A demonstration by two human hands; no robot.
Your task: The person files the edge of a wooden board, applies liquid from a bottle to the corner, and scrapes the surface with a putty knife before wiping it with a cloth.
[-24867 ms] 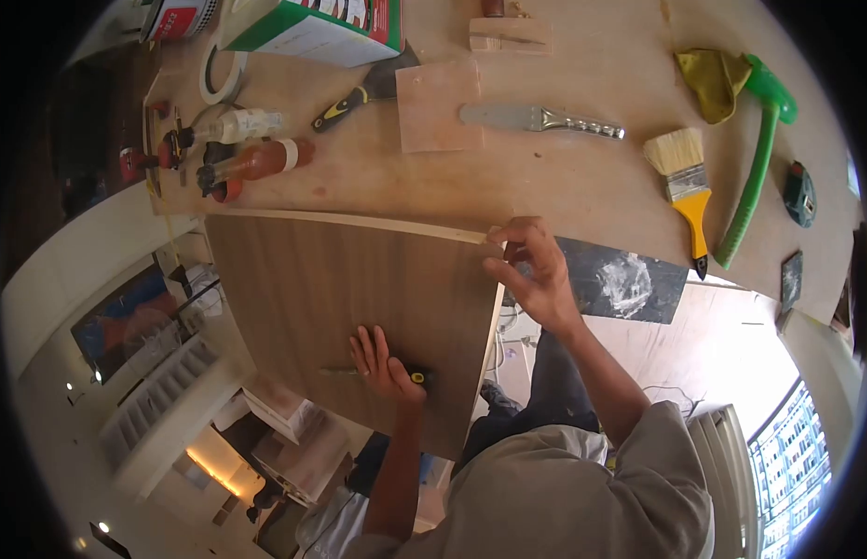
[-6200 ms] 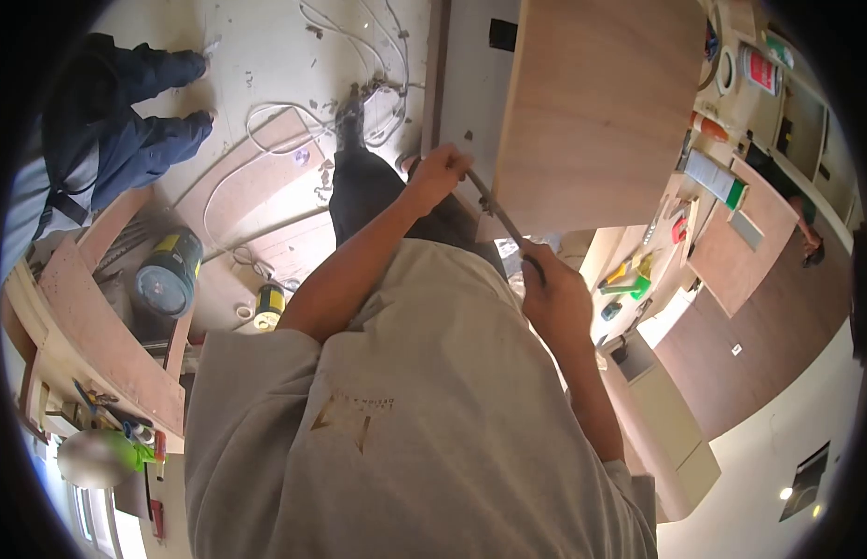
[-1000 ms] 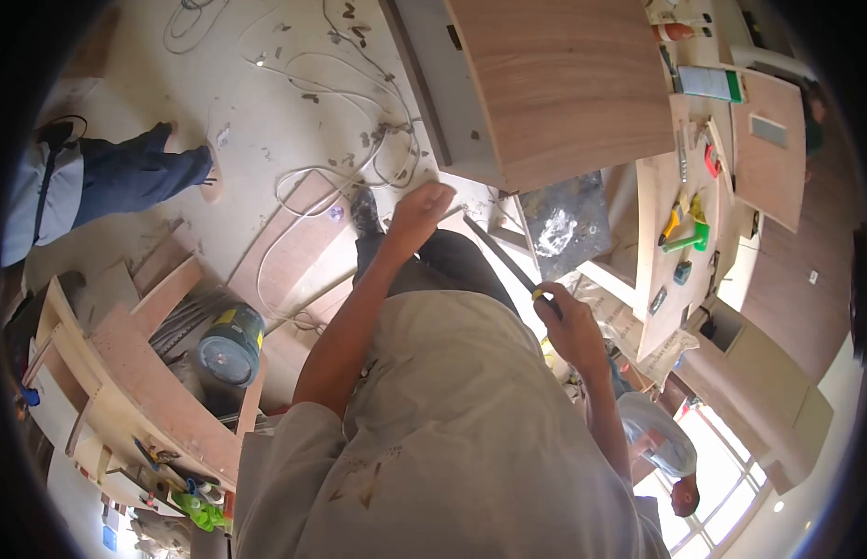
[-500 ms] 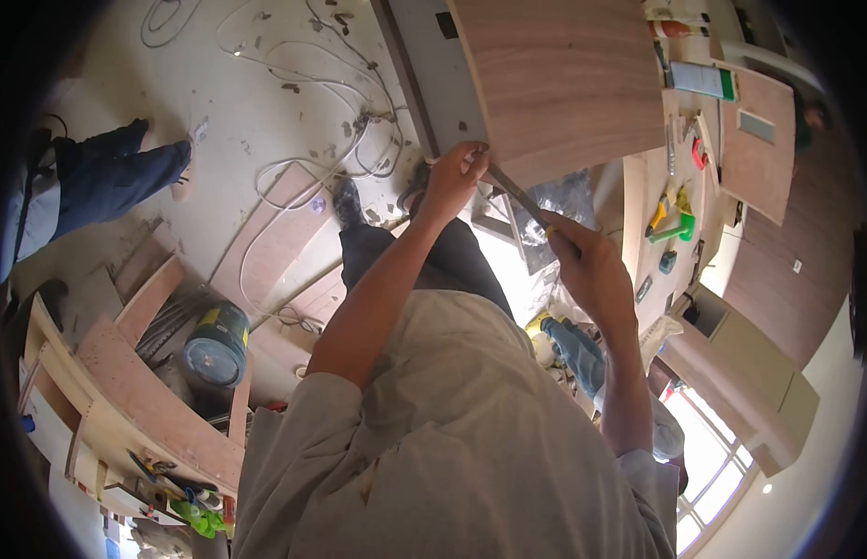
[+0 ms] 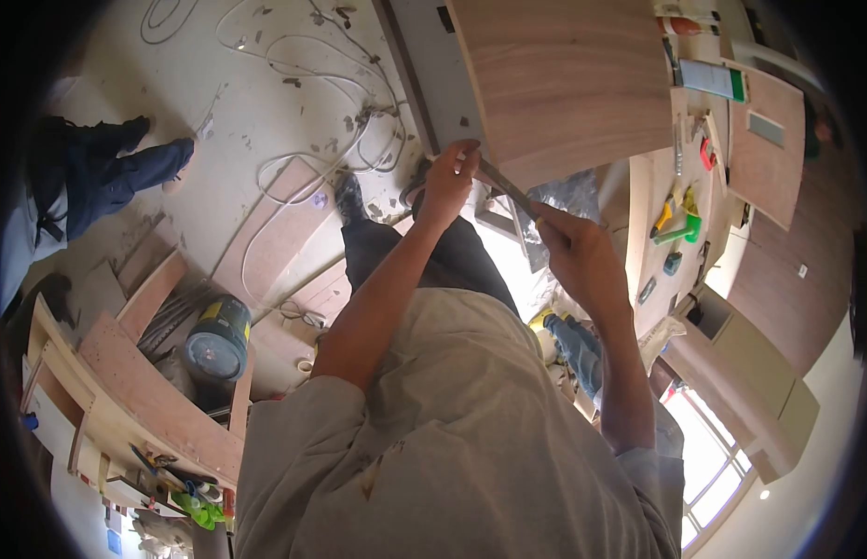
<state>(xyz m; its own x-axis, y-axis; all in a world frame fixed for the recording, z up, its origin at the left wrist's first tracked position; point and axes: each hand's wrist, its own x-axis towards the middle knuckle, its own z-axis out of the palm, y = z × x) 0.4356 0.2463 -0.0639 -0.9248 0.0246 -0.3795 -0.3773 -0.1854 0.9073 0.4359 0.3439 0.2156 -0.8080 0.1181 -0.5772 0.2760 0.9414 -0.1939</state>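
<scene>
A long, flat, dark metal file (image 5: pixel 510 190) lies slantwise along the lower corner edge of a wood-faced panel (image 5: pixel 568 88). My right hand (image 5: pixel 582 265) is wrapped around its handle end, so the handle is mostly hidden. At the other end, my left hand (image 5: pixel 445 191) pinches the file's tip between thumb and fingers, close to the panel's corner. Beside the panel runs a grey board face (image 5: pixel 433 74) with a dark edge.
White cables (image 5: pixel 293 65) and debris lie on the floor. Left are a bucket (image 5: pixel 218 340), plywood pieces (image 5: pixel 144 373) and a person's legs (image 5: pixel 116 182). Tools, including a green-handled one (image 5: pixel 680 230), rest on a wooden surface at right. Another person's jeans (image 5: pixel 578 349) show behind my right arm.
My right hand has moved up and left toward my left hand, so less of the file shows between them. The left hand stays at the panel's corner with its pinch kept.
</scene>
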